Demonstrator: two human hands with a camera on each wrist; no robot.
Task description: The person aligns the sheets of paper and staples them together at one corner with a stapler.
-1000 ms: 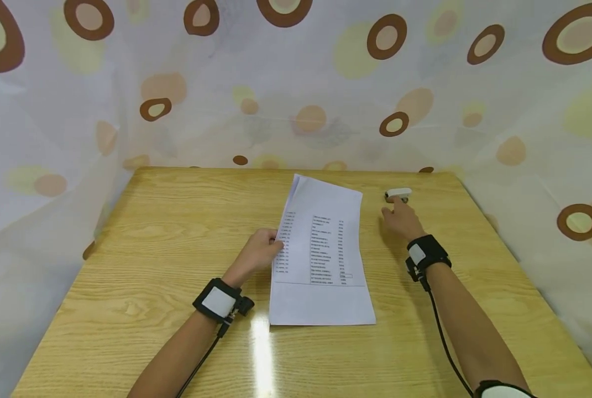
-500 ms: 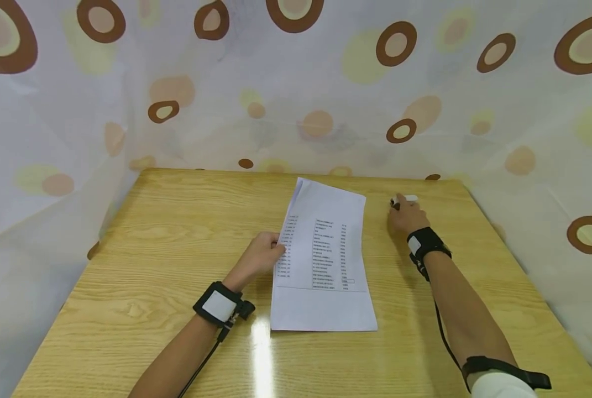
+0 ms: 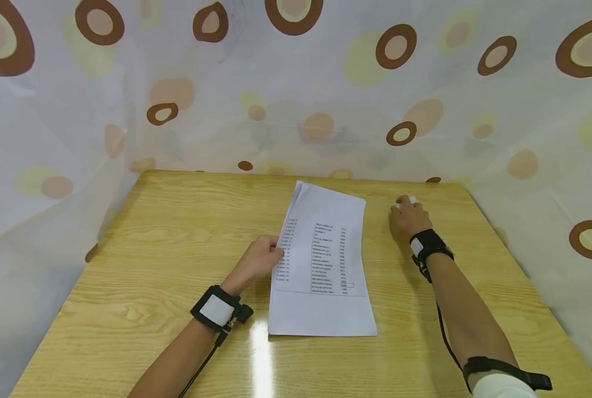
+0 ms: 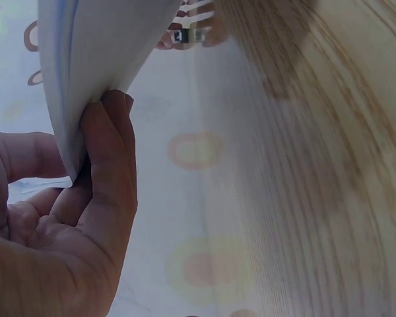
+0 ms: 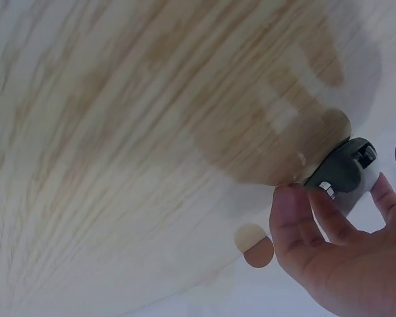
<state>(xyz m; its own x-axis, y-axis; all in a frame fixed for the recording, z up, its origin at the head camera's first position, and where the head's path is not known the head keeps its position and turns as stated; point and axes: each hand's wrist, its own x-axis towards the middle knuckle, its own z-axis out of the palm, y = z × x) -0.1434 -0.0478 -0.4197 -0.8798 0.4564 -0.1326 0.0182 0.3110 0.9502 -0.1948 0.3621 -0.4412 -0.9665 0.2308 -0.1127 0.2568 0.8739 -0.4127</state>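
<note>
My left hand (image 3: 255,260) pinches the left edge of a stack of printed paper sheets (image 3: 320,315), thumb on top and fingers beneath. The left wrist view shows the sheets (image 4: 112,53) bent slightly, their edge between thumb and fingers. Toward the back right of the table, my right hand (image 3: 410,220) holds a small white and dark stapler (image 5: 343,175). Fingers wrap both sides of it in the right wrist view, and only a bit of its white top shows past the hand in the head view.
The wooden table (image 3: 141,309) runs back to a wall covering (image 3: 286,83) with brown and yellow circle patterns. Cables (image 3: 203,367) trail from the bands on both wrists.
My right hand has gone from touching the stapler with its fingers to gripping it near the same spot. The left hand keeps its hold on the paper; the head view has shifted slightly.
</note>
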